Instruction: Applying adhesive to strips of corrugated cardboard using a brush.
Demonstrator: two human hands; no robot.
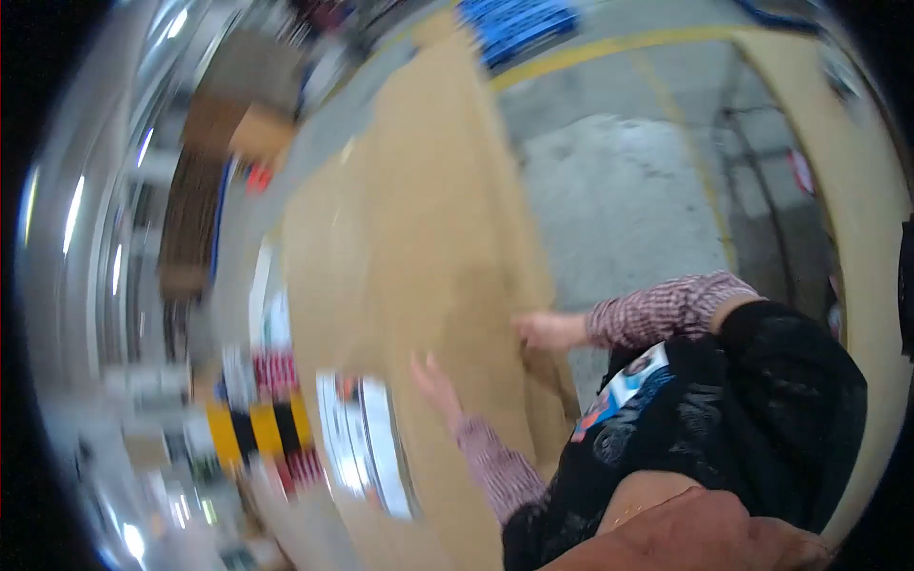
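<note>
One bare left hand point(436, 383) reaches over the large brown cardboard sheet point(428, 190), its fingers spread wide and holding nothing visible; whether the palm touches the surface, I cannot tell. Just beside it, the right hand point(552, 330) is at the sheet's right edge, fingers curled in; blur hides whether they pinch the cardboard or merely rest against it. The sheet lies beneath and beyond both hands, running from the lower middle of the view up toward the top, with a narrow darker strip along its right edge. Near the left hand, toward the sheet's left side, is a pale printed panel point(381, 438). Past the right edge, a wide stretch of grey concrete floor point(609, 181) separates the sheet from a second brown panel point(862, 190) at far right. Off the left side, well apart from the hands, is a yellow-and-black striped block point(266, 430). Farther out are dark brown stacked cardboard point(190, 214) and, beyond the sheet's far end, a blue pallet point(519, 29).
</note>
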